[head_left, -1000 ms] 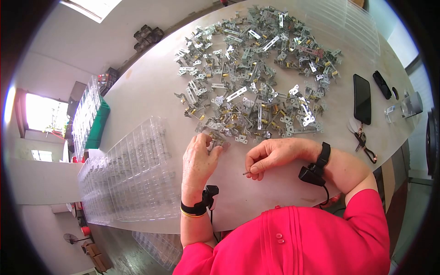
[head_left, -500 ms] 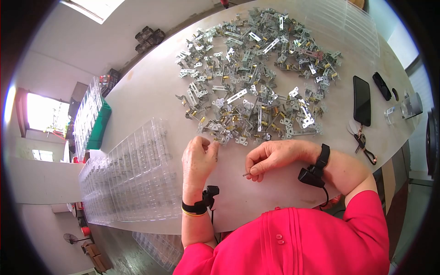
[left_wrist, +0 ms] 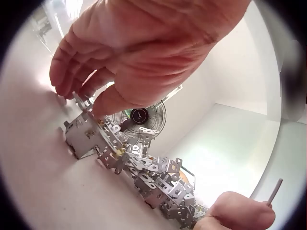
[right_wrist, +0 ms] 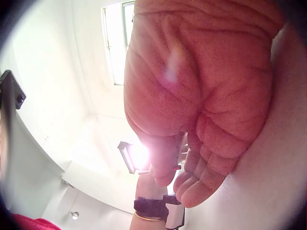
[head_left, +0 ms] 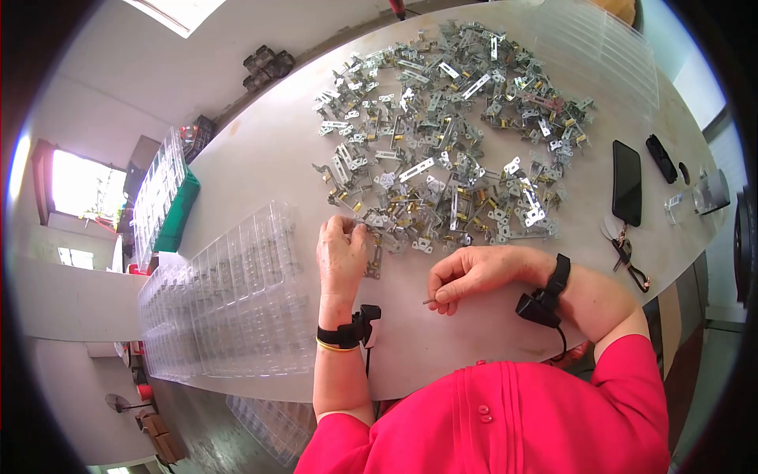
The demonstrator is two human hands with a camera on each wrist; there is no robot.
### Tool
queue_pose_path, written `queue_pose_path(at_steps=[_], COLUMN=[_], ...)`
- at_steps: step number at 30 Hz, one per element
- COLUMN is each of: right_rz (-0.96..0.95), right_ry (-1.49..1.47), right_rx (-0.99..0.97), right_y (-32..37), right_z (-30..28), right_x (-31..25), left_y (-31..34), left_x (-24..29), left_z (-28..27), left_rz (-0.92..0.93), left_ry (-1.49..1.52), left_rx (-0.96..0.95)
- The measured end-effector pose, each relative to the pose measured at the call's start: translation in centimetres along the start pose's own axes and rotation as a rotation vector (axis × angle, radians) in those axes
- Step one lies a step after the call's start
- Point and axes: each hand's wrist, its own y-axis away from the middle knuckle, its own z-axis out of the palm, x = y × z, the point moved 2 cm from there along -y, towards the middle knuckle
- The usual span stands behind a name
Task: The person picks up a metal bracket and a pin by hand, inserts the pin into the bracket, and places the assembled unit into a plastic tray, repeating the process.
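Note:
My left hand (head_left: 342,259) is at the near left edge of a heap of metal brackets (head_left: 442,126). In the left wrist view its thumb and fingers pinch the upper edge of a bracket (left_wrist: 84,136) that sits low at the table, beside the heap. The fingertips' far side is partly hidden. My right hand (head_left: 474,275), to the right and nearer my body, holds a thin metal pin (left_wrist: 275,190) between thumb and curled fingers. One end of that pin (head_left: 429,301) sticks out to the left. Several heap pieces carry brass-coloured parts.
Clear plastic compartment trays (head_left: 229,300) lie left of my left hand, and another (head_left: 604,47) is at the back right. A green box (head_left: 180,212) stands at the far left edge. A phone (head_left: 627,182), keys (head_left: 622,251) and a clear cup (head_left: 711,192) are at right.
My left hand has shifted slightly forward along the heap's near left edge, and a bracket now shows beside its thumb. The right hand keeps its hold on the pin. The head view has tilted a little.

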Motion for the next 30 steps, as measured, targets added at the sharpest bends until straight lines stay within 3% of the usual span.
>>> queue_pose_path(at_steps=[5,8,11,17,26,30], right_rz=[0.005,-0.006,-0.005,-0.053,-0.040,-0.064], right_ry=[0.008,-0.010,-0.016,-0.047,-0.058,-0.067], right_rx=[0.005,-0.012,-0.008,-0.002,-0.037,0.005], right_y=[0.1,0.0,0.0,0.0,-0.1,0.1], right_z=[0.0,-0.1,-0.1,-0.1,-0.3,0.0], right_x=[0.0,0.2,0.2,0.3,0.7,0.0], left_y=[0.4,0.8,1.7,2.4,3.7,3.8], left_x=[1.0,1.4,3.2,3.6,6.2,5.6], left_z=[-1.0,-1.6,-3.0,-3.8,-3.6,-4.0], left_rz=[-0.044,0.023,0.037,0.051,0.299,0.150], left_ry=[0.094,0.340,0.353,0.504,0.020,0.193], left_rx=[0.030,0.061,0.087,0.006,0.013,-0.062])
